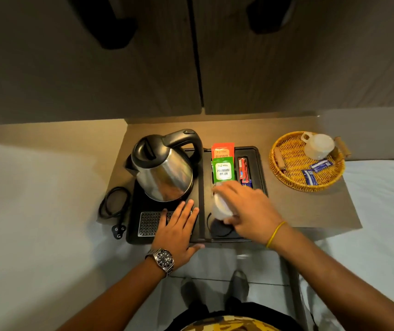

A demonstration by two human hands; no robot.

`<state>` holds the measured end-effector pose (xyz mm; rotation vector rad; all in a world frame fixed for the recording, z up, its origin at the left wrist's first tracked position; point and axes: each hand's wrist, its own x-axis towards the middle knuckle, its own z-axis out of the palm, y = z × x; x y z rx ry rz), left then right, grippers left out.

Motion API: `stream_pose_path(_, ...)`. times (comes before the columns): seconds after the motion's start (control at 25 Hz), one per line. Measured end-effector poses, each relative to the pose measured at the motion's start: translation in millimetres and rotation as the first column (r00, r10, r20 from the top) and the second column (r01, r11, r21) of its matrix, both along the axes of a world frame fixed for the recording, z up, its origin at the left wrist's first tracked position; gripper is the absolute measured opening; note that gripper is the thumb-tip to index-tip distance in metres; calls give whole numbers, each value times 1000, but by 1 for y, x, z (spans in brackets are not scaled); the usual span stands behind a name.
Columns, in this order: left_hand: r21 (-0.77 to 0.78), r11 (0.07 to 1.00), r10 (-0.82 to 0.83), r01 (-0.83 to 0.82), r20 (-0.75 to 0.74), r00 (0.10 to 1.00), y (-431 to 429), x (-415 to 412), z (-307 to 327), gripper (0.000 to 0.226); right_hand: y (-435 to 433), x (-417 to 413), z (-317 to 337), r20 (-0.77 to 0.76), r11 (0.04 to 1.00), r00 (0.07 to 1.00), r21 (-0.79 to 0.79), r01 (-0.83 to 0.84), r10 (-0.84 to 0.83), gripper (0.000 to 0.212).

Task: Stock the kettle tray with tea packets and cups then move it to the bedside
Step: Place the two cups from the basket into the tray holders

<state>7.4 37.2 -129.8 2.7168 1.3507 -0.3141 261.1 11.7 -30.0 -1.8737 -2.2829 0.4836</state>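
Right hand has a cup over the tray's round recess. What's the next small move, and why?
Probably lower the cup straight down into the round recess and let go. The right hand holds it tilted just above that empty slot, the left hand lies flat on the tray, and the tea packets are already slotted behind.

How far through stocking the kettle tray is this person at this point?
Done: orange and green tea packets stand in the black kettle tray. In hand: the right hand sets a white cup over the tray's round recess; the left hand lies flat on the tray. Left: the second white cup in the wicker basket, then moving the tray.
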Motion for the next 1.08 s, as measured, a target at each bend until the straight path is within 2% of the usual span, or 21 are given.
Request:
stream_pose_path(0.16,-23,1000,-17,16,-44,999,0,-1,-2,110,-7,-29,-38,84,995,993,-56,-78,82,85)
stream_pose_path(0.44,-47,998,27,-31,-76,997,1,1,-3,123,-15,-33,-58,116,993,991,-103,-60,72,97)
stream_pose_path(0.6,-18,999,30,-31,-45,999,0,2,-4,120,-21,-34,-59,64,992,997,-115,-45,52,98)
stream_pose_path(0.8,28,999,30,-30,-13,999,0,4,-6,120,-27,-26,-53,-41,990,998,-125,-61,56,85)
stream_pose_path(0.88,40,999,29,-28,-20,999,0,4,-8,124,-20,-9,-45,-150,995,989,-101,-13,-2,80)
stream_pose_path(0.96,53,998,29,-28,-24,999,0,2,-10,127,-2,23,-35,-215,995,972,27,98,-90,69)
stream_pose_path(1.08,68,997,21,-20,-14,1000,2,1,-14,129,37,99,-24,-178,920,938,209,331,-297,52)
